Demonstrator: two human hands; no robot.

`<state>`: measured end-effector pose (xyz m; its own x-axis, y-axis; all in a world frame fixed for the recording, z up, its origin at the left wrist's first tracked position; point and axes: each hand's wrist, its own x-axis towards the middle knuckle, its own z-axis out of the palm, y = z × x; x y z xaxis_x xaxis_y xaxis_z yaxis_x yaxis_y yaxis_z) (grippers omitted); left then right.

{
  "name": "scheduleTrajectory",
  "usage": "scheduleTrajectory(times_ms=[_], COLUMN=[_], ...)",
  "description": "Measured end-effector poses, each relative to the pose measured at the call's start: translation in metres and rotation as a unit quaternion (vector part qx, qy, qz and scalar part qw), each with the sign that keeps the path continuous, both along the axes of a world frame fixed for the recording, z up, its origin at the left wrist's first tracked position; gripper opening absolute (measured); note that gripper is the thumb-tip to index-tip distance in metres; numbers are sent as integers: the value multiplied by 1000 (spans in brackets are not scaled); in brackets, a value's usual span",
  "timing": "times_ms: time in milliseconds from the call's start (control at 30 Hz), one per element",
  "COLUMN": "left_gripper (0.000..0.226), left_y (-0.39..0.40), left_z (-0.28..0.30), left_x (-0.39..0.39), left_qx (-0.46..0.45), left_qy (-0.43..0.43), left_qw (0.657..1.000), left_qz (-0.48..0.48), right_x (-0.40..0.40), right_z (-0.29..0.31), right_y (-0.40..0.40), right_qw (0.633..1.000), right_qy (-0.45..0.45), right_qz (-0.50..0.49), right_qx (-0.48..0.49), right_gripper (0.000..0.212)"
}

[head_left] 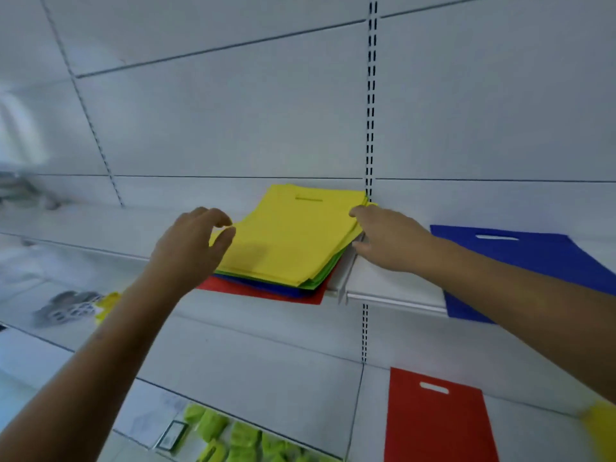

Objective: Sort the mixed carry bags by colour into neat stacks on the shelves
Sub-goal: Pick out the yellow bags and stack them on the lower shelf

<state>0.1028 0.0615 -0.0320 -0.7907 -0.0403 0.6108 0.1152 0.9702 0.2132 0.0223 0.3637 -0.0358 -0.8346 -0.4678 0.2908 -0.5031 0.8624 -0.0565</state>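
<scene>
Fingers of both hands flank our mixed pile, gripping nothing.
Left hand point(196, 241) half-curled, right hand point(388, 240) flat; top yellow non-woven carry bag point(293, 235) lies between, equally near, handle slot rearward.

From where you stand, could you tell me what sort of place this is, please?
Probably a shop aisle: white shelves hang on slotted uprights, flat carry bags lie out, such as the blue bag, and packaged goods sit on a lower shelf.
</scene>
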Motion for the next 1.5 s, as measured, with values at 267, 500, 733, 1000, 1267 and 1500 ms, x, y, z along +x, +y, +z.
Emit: scheduleTrajectory(times_ms=[267, 500, 733, 1000, 1267, 1500], left_gripper=[40, 68, 70, 57, 59, 61], left_y=[-52, -42, -44, -42, -54, -44], left_z=[23, -7, -10, -6, 2, 10], left_x=[-109, -138, -146, -145, -169, -189], left_qx=[77, -67, -77, -94, -34, 190], left_qy=[-181, -327, -312, -279, -279, -329], left_qw=[980, 939, 932, 927, 937, 894], left_qz=[-44, -82, -170, -234, -206, -239], right_x=[-52, -72, -51, -27, -18, -20], right_z=[28, 14, 8, -7, 2, -2], right_y=[-44, -63, -68, -76, -59, -46], right_qw=[975, 953, 916, 850, 761, 768], right_qy=[-61, -173, -132, -98, -159, -231], right_qz=[-180, -248, -335, -388, -380, -348], right_qx=[117, 30, -176, -343, -501, -485], right_gripper=[65, 62, 48, 45, 28, 25])
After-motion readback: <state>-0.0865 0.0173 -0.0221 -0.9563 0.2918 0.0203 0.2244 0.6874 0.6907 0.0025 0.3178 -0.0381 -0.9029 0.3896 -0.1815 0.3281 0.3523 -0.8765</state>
